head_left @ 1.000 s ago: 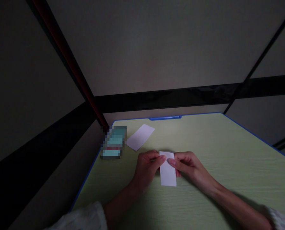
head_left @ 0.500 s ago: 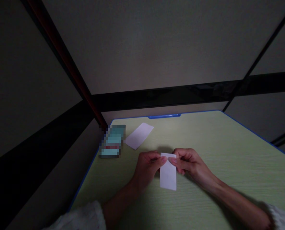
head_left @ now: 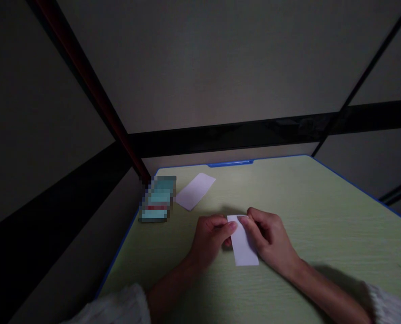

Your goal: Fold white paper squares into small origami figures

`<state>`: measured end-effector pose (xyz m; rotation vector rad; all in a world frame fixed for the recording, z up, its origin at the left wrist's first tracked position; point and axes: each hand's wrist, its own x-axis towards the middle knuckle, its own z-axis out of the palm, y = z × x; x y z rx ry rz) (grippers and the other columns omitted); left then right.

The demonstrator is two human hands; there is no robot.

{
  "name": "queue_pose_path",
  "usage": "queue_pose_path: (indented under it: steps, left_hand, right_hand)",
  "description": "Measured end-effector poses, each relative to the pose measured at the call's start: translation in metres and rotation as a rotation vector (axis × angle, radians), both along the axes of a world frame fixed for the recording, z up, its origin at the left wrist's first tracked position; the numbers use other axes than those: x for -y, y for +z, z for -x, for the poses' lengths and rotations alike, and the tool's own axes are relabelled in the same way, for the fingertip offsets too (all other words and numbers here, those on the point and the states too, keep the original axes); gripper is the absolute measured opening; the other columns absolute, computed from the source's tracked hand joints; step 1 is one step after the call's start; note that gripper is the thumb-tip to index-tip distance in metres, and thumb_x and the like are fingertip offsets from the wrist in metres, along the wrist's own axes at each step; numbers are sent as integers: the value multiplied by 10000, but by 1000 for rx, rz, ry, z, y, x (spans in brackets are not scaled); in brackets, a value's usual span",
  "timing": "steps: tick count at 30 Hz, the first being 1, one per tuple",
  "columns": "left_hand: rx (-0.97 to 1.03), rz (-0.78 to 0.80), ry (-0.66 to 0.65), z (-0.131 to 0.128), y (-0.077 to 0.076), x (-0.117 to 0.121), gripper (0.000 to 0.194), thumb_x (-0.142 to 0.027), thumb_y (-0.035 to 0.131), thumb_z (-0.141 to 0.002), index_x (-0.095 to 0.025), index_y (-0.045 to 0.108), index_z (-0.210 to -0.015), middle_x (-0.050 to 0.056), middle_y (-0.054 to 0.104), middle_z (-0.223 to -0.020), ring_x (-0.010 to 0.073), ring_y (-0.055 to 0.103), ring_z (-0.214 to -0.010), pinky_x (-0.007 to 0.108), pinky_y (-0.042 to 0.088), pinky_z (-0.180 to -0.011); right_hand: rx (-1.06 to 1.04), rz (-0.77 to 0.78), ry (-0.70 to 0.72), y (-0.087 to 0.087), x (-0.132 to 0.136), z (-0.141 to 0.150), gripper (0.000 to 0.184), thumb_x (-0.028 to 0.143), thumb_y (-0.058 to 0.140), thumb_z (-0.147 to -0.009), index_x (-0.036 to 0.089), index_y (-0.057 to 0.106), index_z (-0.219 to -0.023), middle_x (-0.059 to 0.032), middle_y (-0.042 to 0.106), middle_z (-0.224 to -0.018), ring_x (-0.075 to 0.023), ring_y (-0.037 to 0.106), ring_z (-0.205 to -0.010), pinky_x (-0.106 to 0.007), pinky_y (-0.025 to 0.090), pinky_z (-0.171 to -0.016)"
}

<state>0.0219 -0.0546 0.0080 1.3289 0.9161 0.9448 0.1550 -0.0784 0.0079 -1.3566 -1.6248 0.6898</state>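
Note:
A narrow white piece of paper (head_left: 245, 252) is held over the table between both my hands. My left hand (head_left: 209, 237) pinches its upper left edge, thumb on the front and fingers behind. At the upper right corner, my right hand (head_left: 270, 236) grips the paper with its thumb on the face and its index finger curled at the top edge. The paper's lower end hangs free and tilts to the right. Farther back lies a second white piece of paper (head_left: 196, 191), flat and set at a slant, with neither hand touching it.
A phone with a blurred, lit screen (head_left: 159, 198) lies at the table's left edge. The light wood-grain table (head_left: 322, 202) has a blue rim with a blue raised strip (head_left: 230, 164) at the back. A panelled wall (head_left: 220, 67) stands right behind it.
The held paper has tilted, its lower end swinging right. My right hand has turned and its thumb has moved up near the top edge. The left hand keeps its pinch.

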Motion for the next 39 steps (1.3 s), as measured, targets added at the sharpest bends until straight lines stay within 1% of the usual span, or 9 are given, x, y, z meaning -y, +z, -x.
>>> queue_pose_path:
  steps: [2,7,13,18,23,29,35,37,39]
  left_hand:
    - [-2,-17,39,1,-2,0,311,-297,549,-662,-132,474,-409,-33,437,-409,74,397,-423,211,305,-461]
    - [3,-54,180,3,-3,-1,323,-297,547,-679,-135,460,-413,-38,430,-413,72,385,-434,205,296,-458]
    - [-31,-87,170,1,-3,-2,324,-280,549,-678,-139,453,-402,-33,447,-412,79,415,-443,210,318,-482]
    - [-56,-126,232,3,-5,-3,328,-277,544,-690,-140,456,-405,-36,441,-427,78,406,-459,211,317,-494]
    - [-73,-142,212,2,-5,-3,331,-274,531,-707,-142,484,-407,-31,474,-432,86,433,-468,219,332,-520]
    - [-54,-198,278,4,-6,-6,342,-279,541,-702,-142,486,-393,-36,459,-443,82,430,-478,217,343,-537]
    - [-14,-135,312,2,-5,-4,293,-324,563,-675,-137,538,-451,-17,520,-481,96,478,-498,217,364,-523]
    - [-1,-81,311,0,-4,-3,261,-319,580,-653,-138,541,-468,-17,531,-474,98,486,-487,214,369,-512]
    - [-32,-31,254,-1,-3,-1,225,-286,596,-625,-136,538,-468,-14,534,-463,99,487,-480,213,367,-503]
  right_hand:
    - [21,-1,-3,1,-1,0,360,374,401,-804,190,325,-505,46,322,-463,-81,313,-435,-211,240,-406]
    - [-24,133,178,3,-3,-1,278,337,365,-833,169,426,-620,15,434,-572,-102,408,-533,-216,325,-482]
    - [17,106,81,2,-3,0,286,329,361,-832,177,397,-592,23,419,-540,-100,392,-498,-220,301,-464]
    - [-37,188,213,2,-4,-3,269,342,356,-827,170,428,-633,7,454,-583,-112,419,-540,-229,318,-493]
    - [-14,174,130,0,-7,-5,279,354,362,-819,172,420,-617,19,412,-556,-105,375,-516,-229,288,-475]
    - [-129,287,303,-2,-9,-7,309,394,378,-801,160,437,-608,20,396,-563,-95,344,-517,-228,269,-475]
    - [-120,258,151,4,-9,-9,347,423,416,-768,161,436,-542,39,344,-500,-85,312,-473,-224,237,-437]
    - [-173,230,80,6,-11,-12,355,431,458,-739,163,426,-509,40,355,-482,-82,317,-465,-221,242,-432]
    - [-261,184,-10,8,-13,-14,334,420,502,-710,162,432,-510,40,375,-479,-78,326,-458,-216,252,-428]
